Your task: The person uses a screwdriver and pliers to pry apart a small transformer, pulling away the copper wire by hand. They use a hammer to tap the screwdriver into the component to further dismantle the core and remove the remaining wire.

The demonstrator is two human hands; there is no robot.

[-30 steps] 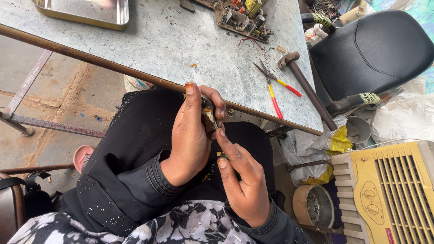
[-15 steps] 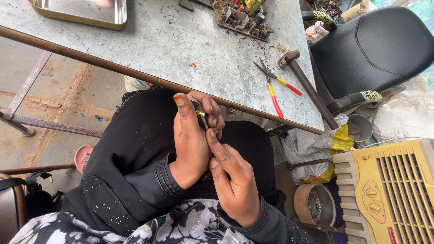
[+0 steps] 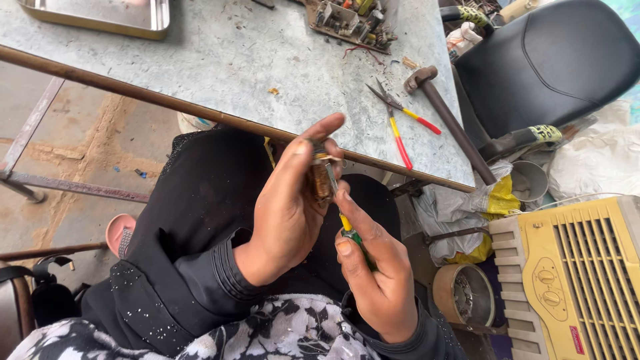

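The grey desk (image 3: 220,60) fills the upper part of the view, its brown front edge running across above the person's lap. Right of it stands a black padded seat (image 3: 553,60), and at the lower right a yellow fan heater (image 3: 573,280) sits on the floor. On the desk lie a metal tray (image 3: 100,17) at the far left corner, a circuit board (image 3: 347,20) near the far edge, a hammer (image 3: 447,113) along the right side and, just beside it, red-handled pliers (image 3: 400,120). Below the desk edge, over the lap, the left hand (image 3: 287,213) has its grip clenched around a small brownish component (image 3: 321,183), held between thumb and curled fingers with the forefinger stretched out above it. The right hand (image 3: 373,273), just below and right, grips a screwdriver with a green and yellow handle (image 3: 350,230); its metal shaft points up and its tip touches the component inside the left grip.
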